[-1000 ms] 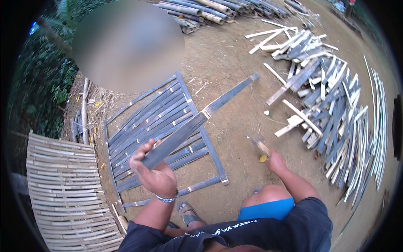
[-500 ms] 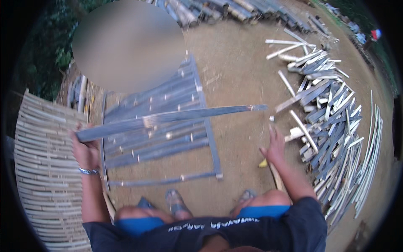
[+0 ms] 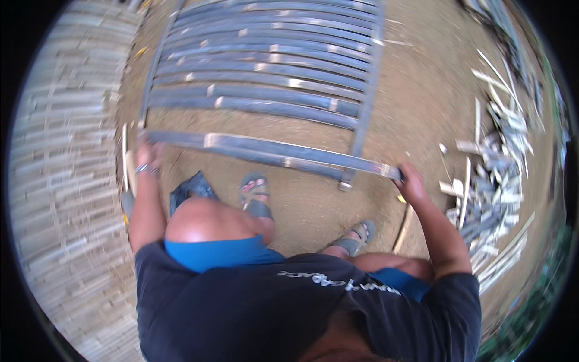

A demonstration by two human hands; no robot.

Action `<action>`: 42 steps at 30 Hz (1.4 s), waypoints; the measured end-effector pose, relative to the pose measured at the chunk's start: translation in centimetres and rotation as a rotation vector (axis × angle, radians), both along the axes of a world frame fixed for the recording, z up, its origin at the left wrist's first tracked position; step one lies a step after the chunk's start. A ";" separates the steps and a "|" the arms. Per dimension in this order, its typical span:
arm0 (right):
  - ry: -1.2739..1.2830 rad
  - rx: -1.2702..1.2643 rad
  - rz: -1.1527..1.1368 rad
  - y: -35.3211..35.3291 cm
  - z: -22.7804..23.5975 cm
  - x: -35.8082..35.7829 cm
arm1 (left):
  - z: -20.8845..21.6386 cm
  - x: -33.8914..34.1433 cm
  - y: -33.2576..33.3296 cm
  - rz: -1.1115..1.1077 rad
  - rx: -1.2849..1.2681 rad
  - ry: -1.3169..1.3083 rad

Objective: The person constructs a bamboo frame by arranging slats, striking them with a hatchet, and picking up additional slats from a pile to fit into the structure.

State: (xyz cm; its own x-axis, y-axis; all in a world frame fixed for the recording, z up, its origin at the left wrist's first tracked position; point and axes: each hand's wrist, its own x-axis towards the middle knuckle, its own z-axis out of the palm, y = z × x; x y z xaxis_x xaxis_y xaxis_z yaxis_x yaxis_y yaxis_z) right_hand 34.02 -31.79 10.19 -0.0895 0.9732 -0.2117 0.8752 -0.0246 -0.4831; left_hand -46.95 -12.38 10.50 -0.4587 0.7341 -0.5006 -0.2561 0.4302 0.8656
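I hold a long dark bamboo slat (image 3: 265, 146) crosswise in front of my knees. My left hand (image 3: 149, 155), slightly blurred, is closed round its left end. My right hand (image 3: 412, 183) grips the opposite end, fingers wrapped over the tip. Beyond the slat, a rack of dark bamboo slats (image 3: 241, 108) lies on the ground, its rows running between two side rails. The held slat hangs over the rack's near end and partly covers its nearest crosspiece (image 3: 313, 169). Whether the slat touches the rails I cannot tell.
A large pale slatted bamboo panel (image 3: 66, 181) stretches along the left. Cut bamboo strips (image 3: 491, 175) lie heaped at the right. Near my feet are a black plastic bag (image 3: 192, 188) and, to the right, a thin stick (image 3: 403, 229). Bare earth (image 3: 416, 78) shows between rack and heap.
My right hand, open and apart before, has taken hold of the slat's right end. The slat has come lower and nearer to me. My view has tilted down, and the far bamboo stack has left it.
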 end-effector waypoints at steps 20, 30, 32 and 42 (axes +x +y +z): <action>-0.064 -0.118 -0.055 6.8 -4.8 -11.9 | -7.8 11.2 2.5 0.026 -0.086 -0.024; -0.085 -0.053 0.014 9.5 -4.3 -17.6 | -6.5 11.1 3.1 -0.064 -0.093 0.163; -0.078 -0.033 0.035 10.4 -4.0 -19.5 | -8.0 10.8 3.5 -0.176 -0.128 0.460; -0.117 -0.091 -0.022 11.5 -6.3 -21.4 | -4.6 26.2 2.9 -1.441 0.508 1.114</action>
State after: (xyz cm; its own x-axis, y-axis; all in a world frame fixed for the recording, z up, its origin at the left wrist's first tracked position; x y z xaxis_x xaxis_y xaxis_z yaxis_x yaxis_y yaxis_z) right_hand 12.63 -20.29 3.88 -0.0377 0.9510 -0.3069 0.9243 -0.0835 -0.3724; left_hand -20.76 -9.44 5.86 0.6392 0.7636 -0.0910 0.7082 -0.5384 0.4567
